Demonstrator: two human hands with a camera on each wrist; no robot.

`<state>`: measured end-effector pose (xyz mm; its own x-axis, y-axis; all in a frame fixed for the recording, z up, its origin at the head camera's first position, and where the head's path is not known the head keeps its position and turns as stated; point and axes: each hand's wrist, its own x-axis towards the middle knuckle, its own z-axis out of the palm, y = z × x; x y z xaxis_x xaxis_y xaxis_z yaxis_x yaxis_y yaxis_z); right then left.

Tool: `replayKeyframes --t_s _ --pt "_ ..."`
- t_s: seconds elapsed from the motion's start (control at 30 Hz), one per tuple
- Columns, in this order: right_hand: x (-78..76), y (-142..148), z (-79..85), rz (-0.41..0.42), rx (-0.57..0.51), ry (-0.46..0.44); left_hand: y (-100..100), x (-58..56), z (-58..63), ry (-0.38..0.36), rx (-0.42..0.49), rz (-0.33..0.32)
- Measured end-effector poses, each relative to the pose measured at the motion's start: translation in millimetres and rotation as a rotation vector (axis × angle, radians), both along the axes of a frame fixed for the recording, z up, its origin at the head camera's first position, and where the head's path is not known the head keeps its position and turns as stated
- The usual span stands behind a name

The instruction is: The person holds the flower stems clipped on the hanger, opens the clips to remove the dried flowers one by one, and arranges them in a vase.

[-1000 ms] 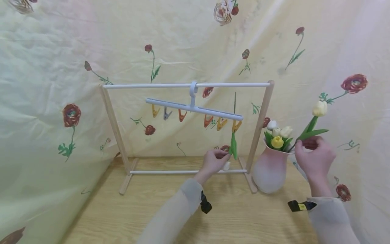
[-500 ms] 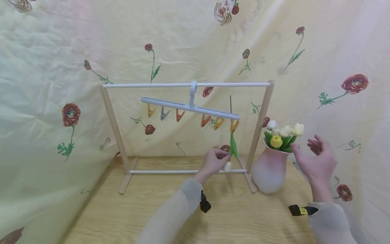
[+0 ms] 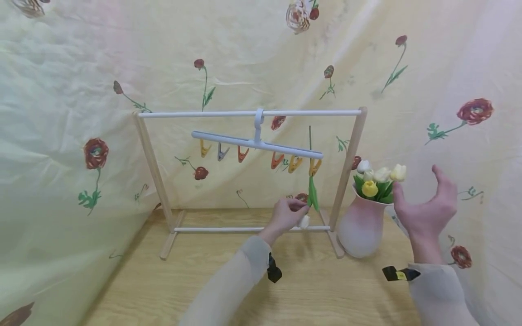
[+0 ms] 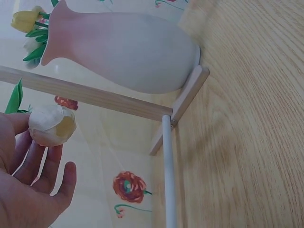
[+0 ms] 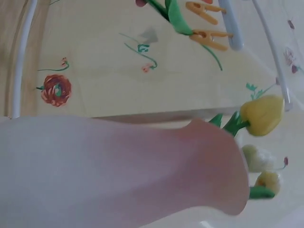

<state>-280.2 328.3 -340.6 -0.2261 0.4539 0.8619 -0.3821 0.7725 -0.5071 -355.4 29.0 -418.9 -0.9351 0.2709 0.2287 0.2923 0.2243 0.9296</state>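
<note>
My left hand (image 3: 284, 216) pinches the stem of a white tulip (image 4: 51, 124) just above its bloom. The tulip hangs upside down, its green leaf (image 3: 312, 194) below the rightmost yellow clip (image 3: 315, 167), which grips the stem. That clip hangs from a pale blue hanger (image 3: 281, 148), tilted down to the right. My right hand (image 3: 428, 210) has its thumb and fingers spread wide, holding nothing, right beside a pink and white vase (image 3: 360, 226). White tulips (image 3: 382, 174) and a yellow tulip (image 3: 370, 188) stand in the vase. The right wrist view shows the vase but no hand.
A rack with wooden posts (image 3: 155, 176) and a white top rod (image 3: 195, 115) carries the hanger. Several other clips, among them a grey clip (image 3: 222, 152), hang along it. Floral cloth (image 3: 253, 54) rises behind and beside the wooden table (image 3: 163, 294).
My right hand has let go of a cream tulip, which now stands in the vase, and its fingers have spread apart. The hanger has swung slightly; my left hand keeps its hold.
</note>
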Motion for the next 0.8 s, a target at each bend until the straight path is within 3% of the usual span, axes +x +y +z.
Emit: replayKeyframes --t_s 0.3,0.43,0.63,0.8 --pt "-7.8 -34.7 18.9 0.070 0.192 0.133 1.1 -0.1 -0.1 0.010 -0.004 0.007" --pt "-12.6 -57.2 22.0 0.143 0.287 0.140 1.5 0.4 1.1 0.011 -0.008 0.005" --pt "-24.6 -83.7 19.7 0.248 0.420 0.017 1.2 1.4 1.9 0.007 -0.014 -0.001" --pt "-37.9 -95.4 18.6 0.290 0.409 -0.156 -1.1 2.1 3.2 0.010 -0.003 -0.004"
